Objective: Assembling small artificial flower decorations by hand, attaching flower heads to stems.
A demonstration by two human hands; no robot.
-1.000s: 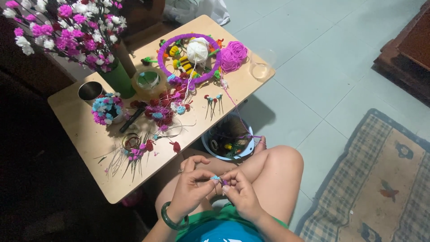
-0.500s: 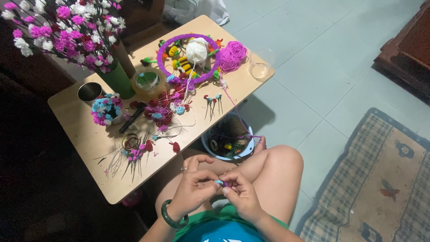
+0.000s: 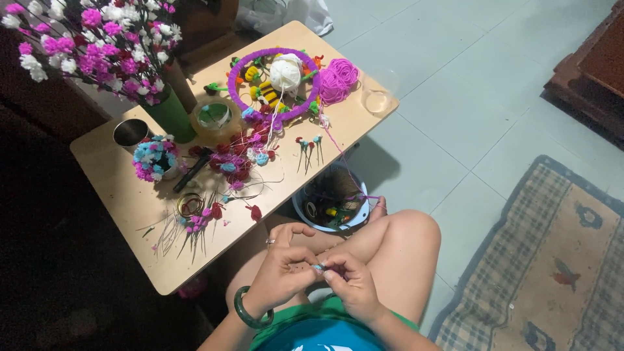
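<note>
Both hands pinch a tiny blue flower (image 3: 318, 267) over the lap, just below the low table (image 3: 130, 214): left hand (image 3: 283, 268) grips, right hand (image 3: 351, 284) works it. Best kept tight, fingertips close, twisting slowly.

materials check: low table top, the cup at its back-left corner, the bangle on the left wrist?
Table top: looks like wood or wood-look laminate, matt light tan with rounded corners; no grain is resolvable.
Cup: likely metal, with a bright reflective rim and a dark inside.
Bangle: glossy dark green, smooth and rigid-looking; stone, glass or plastic, cannot tell which.
</note>
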